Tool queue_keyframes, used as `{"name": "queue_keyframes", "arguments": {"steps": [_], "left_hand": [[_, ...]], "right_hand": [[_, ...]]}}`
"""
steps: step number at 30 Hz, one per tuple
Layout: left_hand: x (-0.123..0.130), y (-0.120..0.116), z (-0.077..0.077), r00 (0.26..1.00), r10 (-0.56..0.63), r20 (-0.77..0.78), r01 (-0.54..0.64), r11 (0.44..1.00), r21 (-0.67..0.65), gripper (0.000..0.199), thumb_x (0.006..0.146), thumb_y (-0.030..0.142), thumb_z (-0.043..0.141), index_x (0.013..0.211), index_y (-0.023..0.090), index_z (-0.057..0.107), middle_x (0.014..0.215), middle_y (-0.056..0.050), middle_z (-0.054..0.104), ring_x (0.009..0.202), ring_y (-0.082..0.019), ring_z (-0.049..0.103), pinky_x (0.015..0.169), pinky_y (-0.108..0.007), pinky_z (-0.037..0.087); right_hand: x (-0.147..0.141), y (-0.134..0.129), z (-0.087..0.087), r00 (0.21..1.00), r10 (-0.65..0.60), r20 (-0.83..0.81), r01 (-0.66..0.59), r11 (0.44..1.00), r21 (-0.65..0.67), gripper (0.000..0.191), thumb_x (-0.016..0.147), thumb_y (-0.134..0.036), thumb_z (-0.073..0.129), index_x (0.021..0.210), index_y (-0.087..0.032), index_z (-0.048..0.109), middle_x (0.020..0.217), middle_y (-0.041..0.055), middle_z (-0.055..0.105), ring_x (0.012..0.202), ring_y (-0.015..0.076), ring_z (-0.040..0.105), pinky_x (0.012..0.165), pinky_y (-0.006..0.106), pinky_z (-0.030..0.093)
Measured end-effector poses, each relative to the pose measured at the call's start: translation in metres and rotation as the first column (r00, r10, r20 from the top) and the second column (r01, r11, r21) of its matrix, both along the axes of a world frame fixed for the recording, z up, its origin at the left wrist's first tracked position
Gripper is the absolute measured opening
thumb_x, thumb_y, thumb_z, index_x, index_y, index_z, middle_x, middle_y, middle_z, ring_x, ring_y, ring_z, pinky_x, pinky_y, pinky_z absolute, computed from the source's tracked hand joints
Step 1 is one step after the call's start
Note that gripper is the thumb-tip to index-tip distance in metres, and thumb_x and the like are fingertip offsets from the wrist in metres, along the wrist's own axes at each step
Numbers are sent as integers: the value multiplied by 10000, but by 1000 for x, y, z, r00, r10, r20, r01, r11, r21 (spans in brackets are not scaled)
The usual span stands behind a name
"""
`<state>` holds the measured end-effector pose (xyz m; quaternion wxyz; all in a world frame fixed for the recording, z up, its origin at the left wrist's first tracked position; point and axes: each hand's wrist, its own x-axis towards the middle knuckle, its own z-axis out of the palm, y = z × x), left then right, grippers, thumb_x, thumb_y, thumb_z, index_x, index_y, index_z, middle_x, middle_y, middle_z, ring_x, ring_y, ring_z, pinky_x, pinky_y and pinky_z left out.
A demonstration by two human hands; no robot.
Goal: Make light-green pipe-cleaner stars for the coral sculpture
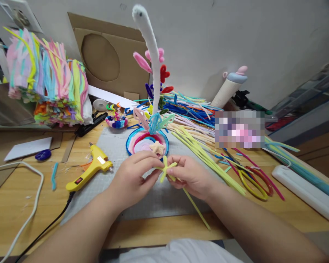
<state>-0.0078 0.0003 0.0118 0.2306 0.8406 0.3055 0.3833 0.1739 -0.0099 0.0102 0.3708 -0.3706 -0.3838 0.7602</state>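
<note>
Wooden table (pixel 52 208) before pale wall (pixel 197 29). At far left, bundles of fuzzy stems (pixel 48 76); then yellow glue gun (pixel 94 167), lying on its side. At centre, left hand (pixel 137 173), pinching left side of star-like yellow piece (pixel 165 169), held over grey mat (pixel 90 193), just in front of ringed round base (pixel 131 144). Next, right hand (pixel 190 173), pinching same piece between thumb and fingers. Further right, loose yellow stems (pixel 208 157), scissors (pixel 252 184), and lastly white power strip (pixel 304 190).

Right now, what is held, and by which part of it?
A yellow petalled piece: left hand at its left petal, right hand just right of its centre.
</note>
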Motion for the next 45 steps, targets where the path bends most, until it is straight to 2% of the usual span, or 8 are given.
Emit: {"name": "queue_keyframes", "arguments": {"steps": [5, 10, 16, 30, 36, 39, 42, 45], "left_hand": [[-1, 2, -3, 994, 12, -107, -2, 996, 89, 143, 828, 151, 542, 918, 208, 638, 945, -78, 668, 929, -191, 604, 825, -311, 469], [0, 4, -3, 992, 33, -125, -18, 993, 119, 117, 828, 151, 540, 875, 199, 636, 892, -68, 669, 880, -182, 597, 789, -300, 465], [3, 1, -3, 987, 43, -155, -24, 992, 121, 104, 817, 143, 530, 804, 190, 621, 826, -65, 663, 817, -180, 595, 733, -295, 453], [13, -8, -10, 996, 91, -7, -89, 985, 148, 160, 789, 86, 531, 653, 170, 539, 700, -39, 601, 682, -145, 545, 618, -264, 428], [7, -1, -6, 996, 72, 50, -69, 996, -55, 67, 800, 126, 571, 824, 153, 627, 847, -62, 668, 824, -158, 607, 768, -275, 463], [5, 0, -3, 988, 134, 76, -116, 973, -199, 120, 803, 176, 580, 909, 154, 632, 910, -63, 674, 873, -171, 605, 808, -291, 453], [7, 1, -2, 975, 207, 80, -162, 908, -385, 128, 797, 238, 595, 886, 155, 636, 871, -53, 666, 829, -178, 590, 770, -300, 440], [10, 3, -3, 968, 199, 149, -68, 788, -612, 133, 783, 280, 613, 837, 158, 626, 815, -36, 647, 785, -174, 572, 738, -301, 424]], "right_hand": [[1, 2, -1, 998, -18, 68, 17, 1000, 12, 241, 651, -250, 708, 693, -177, 482, 459, -96, 444, 371, 28, 285, 397, 185, 136], [4, 5, -2, 995, 58, 85, -56, 998, -27, 188, 673, -274, 694, 694, -147, 557, 584, -20, 588, 390, 24, 333, 396, 187, 123], [2, 3, -7, 993, -21, 119, 20, 1000, 9, 188, 648, -241, 700, 608, -149, 540, 496, -49, 528, 378, 27, 328, 392, 190, 148], [-6, -4, -8, 995, -89, 50, 91, 995, -32, 204, 626, -238, 704, 581, -149, 526, 455, -65, 490, 354, 17, 304, 379, 184, 133], [-3, 1, -7, 996, -90, 13, 91, 995, -28, 222, 657, -257, 688, 580, -152, 508, 475, -56, 505, 348, 14, 287, 371, 184, 126], [-2, 2, -9, 994, -107, 22, 107, 994, -14, 238, 677, -259, 681, 576, -157, 491, 476, -59, 496, 351, 17, 290, 372, 184, 135], [-2, 1, -11, 990, -134, 51, 133, 991, 25, 245, 690, -270, 687, 590, -161, 491, 484, -61, 503, 358, 22, 302, 374, 183, 155], [-3, 0, -11, 986, -146, 86, 138, 987, 86, 242, 704, -296, 700, 631, -162, 511, 513, -56, 530, 376, 30, 336, 385, 184, 185]]}}
